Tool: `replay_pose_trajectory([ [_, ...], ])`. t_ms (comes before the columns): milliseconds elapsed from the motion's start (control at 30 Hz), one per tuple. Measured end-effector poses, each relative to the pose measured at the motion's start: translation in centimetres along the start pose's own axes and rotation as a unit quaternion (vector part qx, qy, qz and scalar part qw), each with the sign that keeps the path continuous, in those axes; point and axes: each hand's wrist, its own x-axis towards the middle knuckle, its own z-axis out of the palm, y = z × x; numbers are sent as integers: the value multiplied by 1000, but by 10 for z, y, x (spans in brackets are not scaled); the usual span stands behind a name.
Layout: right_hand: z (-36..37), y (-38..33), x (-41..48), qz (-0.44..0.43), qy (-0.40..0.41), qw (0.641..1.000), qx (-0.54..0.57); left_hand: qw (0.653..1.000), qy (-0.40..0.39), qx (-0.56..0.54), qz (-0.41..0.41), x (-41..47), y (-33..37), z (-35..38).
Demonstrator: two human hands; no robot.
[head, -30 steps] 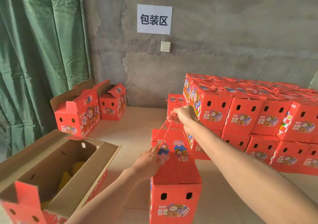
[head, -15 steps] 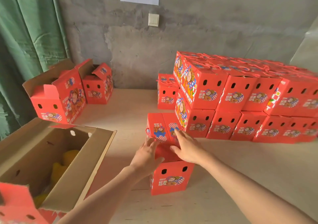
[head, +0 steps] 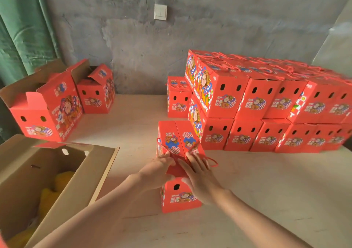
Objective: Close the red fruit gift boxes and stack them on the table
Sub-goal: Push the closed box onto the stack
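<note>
A closed red fruit gift box (head: 178, 141) stands in the middle of the table (head: 266, 190), its short front face towards me. Its red rope handle (head: 211, 162) lies slack across the lid and loops off to the right. My left hand (head: 155, 171) rests on the near left part of the lid, fingers on top and thumb by the front edge. On the near right part lies my right hand (head: 200, 177), fingers straight and thumb over the front face. A two-layer stack of closed red boxes (head: 266, 103) stands right behind it.
One closed red box (head: 178, 99) stands alone against the wall. Two red boxes with raised flaps (head: 43, 110) (head: 97, 93) sit at the back left. A large brown carton (head: 102, 173) with yellow fruit (head: 62, 179) inside stands at the near left.
A second ago my right hand held the rope handle up; it let go and dropped onto the lid. Both hands have since slid to the box's near end. The view tilted down.
</note>
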Motion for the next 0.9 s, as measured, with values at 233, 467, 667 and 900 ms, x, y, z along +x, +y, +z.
replay_pose_trajectory([
  [233,7,29,37,-5,48,999,9,997,68,32,6,36,-4,-9],
  [467,9,76,93,17,62,997,29,984,152,-57,-68,105,-11,-8],
  [667,15,68,145,95,119,987,48,960,256,108,-25,148,2,6],
  [900,48,90,163,39,103,994,15,969,114,216,-43,152,-24,33],
])
